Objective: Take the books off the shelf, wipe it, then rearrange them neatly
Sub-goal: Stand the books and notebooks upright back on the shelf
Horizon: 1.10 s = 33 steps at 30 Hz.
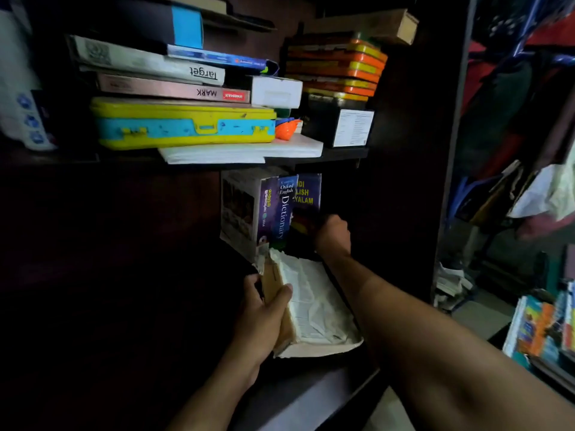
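The work looks to be at its first or its last step, books being handled at the lower shelf, and which of the two cannot be told from this view alone. The left hand grips the spine side of a worn, coverless book lying flat on the shelf, thumb on top and fingers beneath its brown edge. The right hand, farther in and just beyond that book, is curled at the lower edge of the purple trilingual dictionary; it appears to hold that book, though the dark hides the fingers. Just left of the right hand stand the Oxford English Dictionary, another purple-spined book and a thick pale volume, all upright and pressed together. The next move probably calls for a steady hold on the upright book while the loose, torn one is kept from shedding pages, since its top leaves are crumpled. Above both hands an upper shelf carries a yellow and blue case, stacked books and orange-yellow tins. Far right of the right hand, clothes hang in a dim room, and colourful books are stacked low
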{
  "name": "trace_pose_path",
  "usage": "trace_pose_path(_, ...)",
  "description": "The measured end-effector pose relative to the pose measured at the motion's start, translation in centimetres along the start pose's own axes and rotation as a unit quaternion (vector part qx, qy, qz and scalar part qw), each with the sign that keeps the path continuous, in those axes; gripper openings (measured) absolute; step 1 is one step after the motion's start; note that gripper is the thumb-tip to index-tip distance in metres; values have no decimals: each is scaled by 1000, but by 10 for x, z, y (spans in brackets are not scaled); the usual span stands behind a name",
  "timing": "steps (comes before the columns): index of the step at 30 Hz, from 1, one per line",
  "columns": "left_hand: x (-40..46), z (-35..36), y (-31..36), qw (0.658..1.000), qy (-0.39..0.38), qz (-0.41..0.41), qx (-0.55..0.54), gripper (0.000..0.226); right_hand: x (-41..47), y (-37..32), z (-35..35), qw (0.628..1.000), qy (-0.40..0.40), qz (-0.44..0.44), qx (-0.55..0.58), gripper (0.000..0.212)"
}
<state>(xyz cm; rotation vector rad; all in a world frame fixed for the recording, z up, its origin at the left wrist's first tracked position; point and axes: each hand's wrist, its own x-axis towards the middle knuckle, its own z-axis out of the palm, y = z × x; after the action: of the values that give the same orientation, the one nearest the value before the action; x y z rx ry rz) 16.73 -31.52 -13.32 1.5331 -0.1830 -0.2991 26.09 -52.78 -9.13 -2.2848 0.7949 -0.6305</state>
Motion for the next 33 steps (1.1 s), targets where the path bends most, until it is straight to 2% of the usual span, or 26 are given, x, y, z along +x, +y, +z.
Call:
trace_pose_path(4,-1,2,3,1000,6,-7,8,42,-4,4,4,1000,-20,20,14,40)
trace_pose_path(9,-2,2,5,1000,8,-3,16,39,2,9,2,1000,-9,10,-18,26)
trace_pose_path(13,0,2,4,1000,15,9,12,38,0,8,10,998,9,22,60,27)
trace_pose_path(16,1,3,2,1000,10,9,0,34,0,10,18,993,-12,39,112,27)
trace_pose_path(19,3,5,1,1000,11,11,-4,33,8,13,21,993,-38,45,107,31)
trace_pose_path(23,2,4,0,1000,8,16,0,33,15,11,20,994,-40,35,91,22)
trace_pose_path(26,3,3,0,1000,7,21,5,33,14,13,21,996,-31,31,81,29)
trace_pose_path(29,1,3,1,1000,2,21,-3,36,1,12,9,991,-51,36,118,43)
trace_pose_path(31,-1,2,2,999,0,32,-12,35,-25,14,-9,987,-69,36,144,45)
trace_pose_path(33,-4,3,4,998,11,52,-28,35,-62,26,-31,993,-43,-14,105,40)
